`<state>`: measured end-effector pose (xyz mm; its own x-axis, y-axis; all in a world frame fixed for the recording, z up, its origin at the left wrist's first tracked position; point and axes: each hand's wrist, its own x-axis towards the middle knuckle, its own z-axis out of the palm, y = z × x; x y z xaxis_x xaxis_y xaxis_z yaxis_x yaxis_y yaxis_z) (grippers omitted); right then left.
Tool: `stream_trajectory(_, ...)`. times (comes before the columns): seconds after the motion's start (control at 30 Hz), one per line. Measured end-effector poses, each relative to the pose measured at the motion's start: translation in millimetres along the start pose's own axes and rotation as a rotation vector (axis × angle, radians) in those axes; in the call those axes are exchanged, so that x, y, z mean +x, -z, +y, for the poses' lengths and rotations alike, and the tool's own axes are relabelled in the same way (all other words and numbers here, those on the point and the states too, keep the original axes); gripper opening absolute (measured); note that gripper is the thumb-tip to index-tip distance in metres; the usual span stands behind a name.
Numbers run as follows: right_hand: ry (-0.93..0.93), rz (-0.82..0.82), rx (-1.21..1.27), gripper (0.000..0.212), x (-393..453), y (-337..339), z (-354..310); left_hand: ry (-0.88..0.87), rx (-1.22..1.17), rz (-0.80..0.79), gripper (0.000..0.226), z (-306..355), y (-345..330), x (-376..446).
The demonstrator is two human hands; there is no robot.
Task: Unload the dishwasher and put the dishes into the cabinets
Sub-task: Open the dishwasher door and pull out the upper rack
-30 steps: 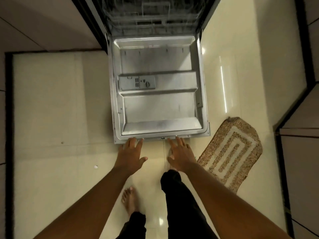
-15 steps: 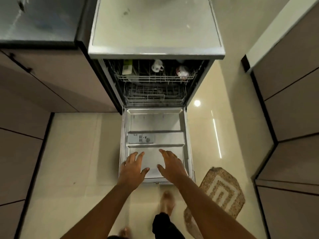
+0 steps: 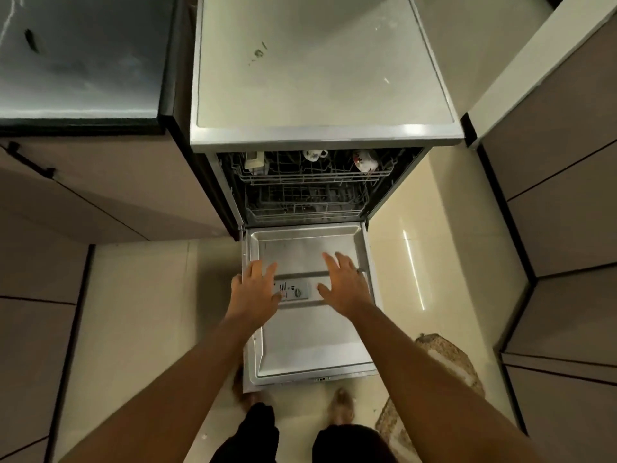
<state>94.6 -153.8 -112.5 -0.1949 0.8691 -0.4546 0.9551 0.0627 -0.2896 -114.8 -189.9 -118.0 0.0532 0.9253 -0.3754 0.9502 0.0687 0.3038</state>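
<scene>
The dishwasher stands open, its door (image 3: 310, 349) folded down flat over the floor. Inside, the upper rack (image 3: 314, 175) holds a white cup (image 3: 314, 154), a patterned cup (image 3: 365, 160) and a pale container (image 3: 254, 161) at the left. The lower rack (image 3: 303, 203) sits behind the door's hinge; its contents are too dark to make out. My left hand (image 3: 255, 290) and my right hand (image 3: 345, 284) hover above the middle of the door with fingers spread, holding nothing.
A pale worktop (image 3: 320, 71) tops the dishwasher, and a dark counter (image 3: 76, 61) lies to its left. Brown cabinet fronts stand at left (image 3: 36, 329) and right (image 3: 567, 228). A patterned mat (image 3: 447, 372) lies on the floor right of the door.
Both hands have left the door's front edge and moved forward over the door toward the racks. The view has lifted, bringing the racks and worktop into sight.
</scene>
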Motion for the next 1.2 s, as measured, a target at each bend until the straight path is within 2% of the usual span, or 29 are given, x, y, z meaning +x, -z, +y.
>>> stream_trajectory(0.23,-0.017,0.12,-0.108,0.086,84.2,-4.9,1.5,-0.059,0.143,0.102,0.082,-13.7,5.4,88.6)
stream_trajectory(0.53,0.014,0.129,-0.261,0.088,193.4,18.9,47.3,-0.055,0.267,0.131,0.086,-4.0,-3.1,210.8)
stream_trajectory(0.67,0.042,0.139,-0.296,0.091,235.9,41.8,60.2,-0.084,0.338,0.21,0.084,9.1,-0.4,260.0)
stream_trajectory(0.97,0.116,0.123,-0.206,0.109,263.0,47.0,71.2,-0.027,0.292,0.191,0.104,15.0,-13.8,283.3)
stream_trajectory(1.2,0.079,0.154,-0.156,0.108,247.8,35.0,74.5,0.014,0.212,0.216,0.108,27.5,-26.1,264.4)
